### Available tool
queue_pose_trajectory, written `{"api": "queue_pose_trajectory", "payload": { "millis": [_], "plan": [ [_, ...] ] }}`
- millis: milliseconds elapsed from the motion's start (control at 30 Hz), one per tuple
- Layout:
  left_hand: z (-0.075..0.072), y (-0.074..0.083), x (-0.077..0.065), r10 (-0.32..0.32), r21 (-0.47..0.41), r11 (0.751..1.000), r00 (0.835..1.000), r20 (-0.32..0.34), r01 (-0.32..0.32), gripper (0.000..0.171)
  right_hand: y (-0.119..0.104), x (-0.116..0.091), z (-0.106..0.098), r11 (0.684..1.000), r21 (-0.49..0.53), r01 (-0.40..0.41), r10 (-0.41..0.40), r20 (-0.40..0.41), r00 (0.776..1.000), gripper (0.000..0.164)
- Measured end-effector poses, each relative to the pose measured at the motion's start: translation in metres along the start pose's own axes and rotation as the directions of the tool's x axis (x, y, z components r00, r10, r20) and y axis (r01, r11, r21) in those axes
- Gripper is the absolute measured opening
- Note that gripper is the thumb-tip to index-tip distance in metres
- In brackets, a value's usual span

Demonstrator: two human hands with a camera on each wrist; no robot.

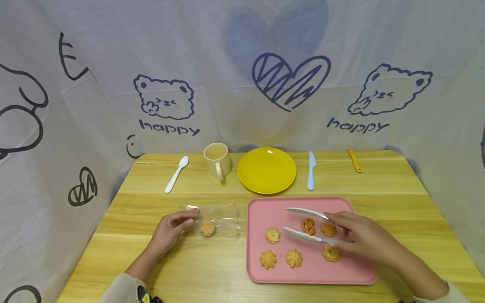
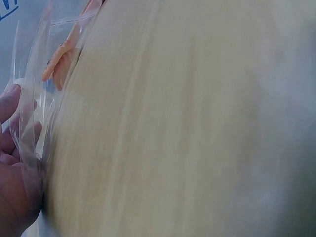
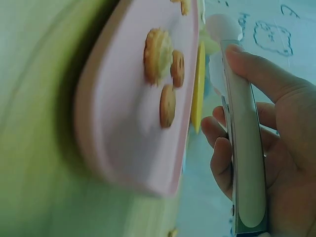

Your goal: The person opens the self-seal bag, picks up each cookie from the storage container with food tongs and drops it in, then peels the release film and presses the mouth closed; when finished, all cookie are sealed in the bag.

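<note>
A clear plastic bag (image 1: pixel 225 214) lies left of the pink tray (image 1: pixel 254 275), with a round cookie (image 1: pixel 207 228) inside it. My left hand (image 1: pixel 170 231) holds the bag by its left end; the left wrist view has the film (image 2: pixel 42 106) around the fingers. Over the tray's right half, my right hand (image 1: pixel 363 235) grips metal tongs (image 1: pixel 307 236), whose arms are spread apart with nothing between the tips. On the tray are a pretzel-shaped cookie (image 1: pixel 308 226), a round cookie (image 1: pixel 327 229), two flower-shaped cookies (image 1: pixel 268 259) and ring-like cookies (image 1: pixel 273 235), one partly hidden by my right hand.
Along the table's back stand a white spoon (image 1: pixel 176 174), a cream mug (image 1: pixel 217 160), a yellow plate (image 1: pixel 267 170), a pale blue knife (image 1: pixel 311 170) and a small yellow utensil handle (image 1: pixel 355 160). A white printed cloth (image 1: pixel 227 105) hangs behind the wooden table (image 1: pixel 212 269).
</note>
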State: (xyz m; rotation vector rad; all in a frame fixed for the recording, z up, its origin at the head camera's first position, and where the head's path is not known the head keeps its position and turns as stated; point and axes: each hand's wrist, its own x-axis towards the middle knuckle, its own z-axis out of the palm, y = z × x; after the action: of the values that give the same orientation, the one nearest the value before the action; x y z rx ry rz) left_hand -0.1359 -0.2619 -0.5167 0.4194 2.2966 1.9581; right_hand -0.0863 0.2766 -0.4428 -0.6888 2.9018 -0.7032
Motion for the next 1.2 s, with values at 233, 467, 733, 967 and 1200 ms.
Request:
{"api": "queue_pose_trajectory", "payload": {
  "millis": [233, 467, 733, 967, 1200],
  "plan": [
    [0.0, 0.001, 0.0, -0.008, 0.007, 1.0, 1.0, -0.005, 0.008, 0.029, 0.014, -0.026, -0.005, 0.992, -0.058, -0.111, 0.11, -0.03, 0.994, 0.078],
    [0.0, 0.002, 0.0, -0.015, 0.007, 1.0, 1.0, -0.01, 0.015, 0.029, 0.027, -0.048, -0.005, 0.984, -0.083, -0.157, 0.152, -0.061, 0.986, 0.078],
    [0.001, 0.002, 0.0, -0.003, -0.004, 1.0, 1.0, -0.006, 0.003, 0.029, 0.035, -0.064, -0.003, 0.963, -0.095, -0.252, 0.25, -0.033, 0.968, 0.081],
    [0.001, 0.003, 0.0, 0.0, -0.008, 1.0, 1.0, -0.006, 0.0, 0.029, 0.04, -0.07, -0.002, 0.947, -0.114, -0.301, 0.302, -0.003, 0.953, 0.088],
    [0.001, 0.003, 0.0, 0.001, 0.003, 1.0, 1.0, -0.006, -0.001, 0.029, 0.044, -0.073, 0.001, 0.963, -0.105, -0.247, 0.244, -0.039, 0.969, 0.082]
  ]
}}
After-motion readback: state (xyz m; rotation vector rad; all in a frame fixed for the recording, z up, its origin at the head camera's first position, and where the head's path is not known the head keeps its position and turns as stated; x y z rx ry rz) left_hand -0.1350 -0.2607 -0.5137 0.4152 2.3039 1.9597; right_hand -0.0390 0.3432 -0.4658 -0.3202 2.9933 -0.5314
